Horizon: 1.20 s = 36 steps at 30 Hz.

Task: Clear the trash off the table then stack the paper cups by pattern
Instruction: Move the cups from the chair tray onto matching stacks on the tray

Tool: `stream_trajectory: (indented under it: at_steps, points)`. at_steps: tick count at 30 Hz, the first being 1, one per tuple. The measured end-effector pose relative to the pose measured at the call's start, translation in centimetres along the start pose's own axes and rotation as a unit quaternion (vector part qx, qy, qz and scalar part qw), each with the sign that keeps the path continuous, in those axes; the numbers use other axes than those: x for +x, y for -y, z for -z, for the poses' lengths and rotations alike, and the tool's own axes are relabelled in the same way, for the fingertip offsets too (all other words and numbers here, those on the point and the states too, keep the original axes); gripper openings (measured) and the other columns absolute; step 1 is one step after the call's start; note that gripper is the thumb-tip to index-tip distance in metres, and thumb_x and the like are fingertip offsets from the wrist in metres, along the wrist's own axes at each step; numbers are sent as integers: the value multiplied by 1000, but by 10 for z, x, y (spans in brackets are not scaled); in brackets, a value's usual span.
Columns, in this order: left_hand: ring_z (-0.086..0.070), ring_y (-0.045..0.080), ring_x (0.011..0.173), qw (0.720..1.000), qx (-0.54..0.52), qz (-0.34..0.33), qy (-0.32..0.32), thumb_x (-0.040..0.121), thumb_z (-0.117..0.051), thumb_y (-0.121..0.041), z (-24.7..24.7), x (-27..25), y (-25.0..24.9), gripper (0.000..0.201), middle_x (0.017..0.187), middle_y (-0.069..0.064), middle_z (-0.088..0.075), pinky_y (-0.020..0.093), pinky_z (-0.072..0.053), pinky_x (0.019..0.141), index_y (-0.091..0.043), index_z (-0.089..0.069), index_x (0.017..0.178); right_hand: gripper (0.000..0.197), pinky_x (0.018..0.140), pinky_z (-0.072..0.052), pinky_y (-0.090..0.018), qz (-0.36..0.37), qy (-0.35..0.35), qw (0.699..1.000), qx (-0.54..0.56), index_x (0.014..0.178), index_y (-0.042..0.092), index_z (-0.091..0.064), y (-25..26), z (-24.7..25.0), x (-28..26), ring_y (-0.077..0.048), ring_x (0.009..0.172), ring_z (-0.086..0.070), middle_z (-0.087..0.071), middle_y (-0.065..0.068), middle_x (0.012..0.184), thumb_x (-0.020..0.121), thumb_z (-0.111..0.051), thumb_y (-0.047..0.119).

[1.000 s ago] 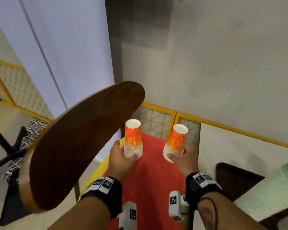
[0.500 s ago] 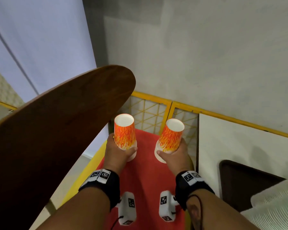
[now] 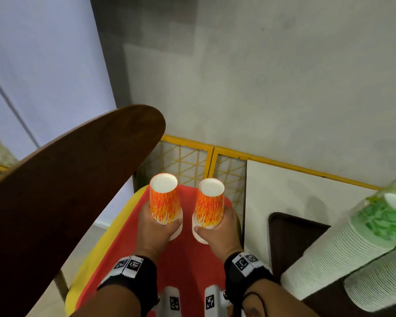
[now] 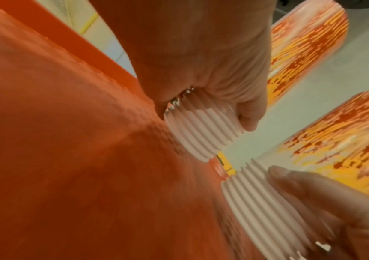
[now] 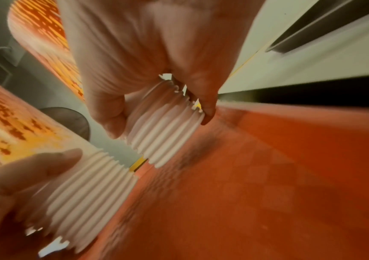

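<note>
I hold two upside-down stacks of orange flame-patterned paper cups over a red surface [image 3: 185, 259]. My left hand [image 3: 154, 226] grips the left stack [image 3: 164, 202] low down, near its white ribbed rims [image 4: 201, 126]. My right hand [image 3: 218, 232] grips the right stack [image 3: 209, 204] the same way, thumb across the front, above its rims [image 5: 163, 126]. The stacks stand upright side by side, a small gap between them. In both wrist views the lowest rims sit close to the red surface; whether they touch it I cannot tell.
A brown curved chair back [image 3: 66, 191] fills the left. Two tall stacks of green-patterned cups [image 3: 375, 227] lean in at the right over a dark tray [image 3: 290, 239]. A yellow lattice screen [image 3: 185, 161] and a grey wall stand behind.
My hands have drawn the two orange stacks closer together and straightened them. The view has shifted, and more of the green cup stacks shows at the right.
</note>
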<state>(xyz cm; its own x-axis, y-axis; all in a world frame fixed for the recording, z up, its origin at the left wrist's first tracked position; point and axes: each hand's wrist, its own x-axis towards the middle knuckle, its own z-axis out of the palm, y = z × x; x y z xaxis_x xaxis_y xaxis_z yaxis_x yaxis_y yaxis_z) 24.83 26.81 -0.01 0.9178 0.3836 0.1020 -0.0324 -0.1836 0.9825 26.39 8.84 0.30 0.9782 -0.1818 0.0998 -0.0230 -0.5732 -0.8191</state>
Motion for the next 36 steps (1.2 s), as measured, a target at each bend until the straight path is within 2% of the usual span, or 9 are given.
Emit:
stream_trajectory:
  at_steps: [6,10,12,14,16,18,22,31,36]
  points:
    - [-70,-9,82,991,-57,-94,73,62,-89,10,-4,-82,-51,55,92,-20,-76,9,-53,70,-22,-63,99,109,97,-55,-41,43,28,992,111,145,30,-40,-9,46,-59,-13,117,-64,-61,4,130,49,-93,31]
    - [-59,-23,101,981,-37,-167,97,44,-88,-12,-18,-143,-72,90,107,-41,-66,1,-46,86,-54,-59,118,72,84,-59,-38,32,48,989,133,109,46,-56,-23,117,-114,-5,98,-69,-68,5,105,49,-91,28]
    - [-53,-28,105,980,-21,-146,136,32,-92,-22,-34,-176,-75,97,105,-41,-65,1,-44,91,-38,-60,123,72,88,-58,-34,33,56,990,124,111,45,-54,-43,154,-142,-2,101,-68,-67,9,109,53,-93,28]
    - [-59,-28,88,977,-1,-132,169,20,-101,-45,-63,-212,-83,92,85,-40,-67,6,-52,80,-50,-69,106,80,92,-54,-24,8,32,990,136,116,47,-53,-71,201,-166,6,105,-63,-65,20,116,56,-97,18]
    - [-62,-25,76,978,-17,-109,177,32,-103,-15,-110,-243,-93,92,77,-39,-68,-1,-49,69,-74,-61,89,83,90,-46,-8,-8,32,990,138,115,47,-52,-93,253,-182,19,106,-57,-61,27,122,57,-97,7]
    - [-65,-15,97,959,3,-181,217,37,-96,2,-160,-269,-105,111,108,-19,-74,1,-48,84,-70,-56,111,74,86,-42,1,1,13,989,150,114,45,-51,-111,314,-191,29,101,-51,-60,28,121,63,-95,14]
    - [-67,-3,106,942,-72,-211,251,43,-92,-31,-235,-324,-173,92,116,-18,-71,8,-50,86,-28,-55,126,92,97,-50,-15,89,-47,990,100,118,71,-43,-134,422,-194,13,113,-58,-60,31,121,53,-91,26]
    - [-64,-15,89,942,-155,-264,141,67,-91,-16,-352,-309,-354,70,104,-15,-65,3,-48,73,-25,-48,122,80,96,-55,-40,187,-210,954,103,118,57,-41,-75,575,-104,-7,112,-63,-62,10,123,58,-89,33]
    - [-64,-9,85,953,-128,-265,65,67,-89,-24,-378,-273,-385,60,99,-14,-62,8,-48,72,-39,-46,106,72,90,-52,-28,197,-192,954,118,122,47,-39,-52,588,-46,2,104,-62,-61,17,119,70,-87,33]
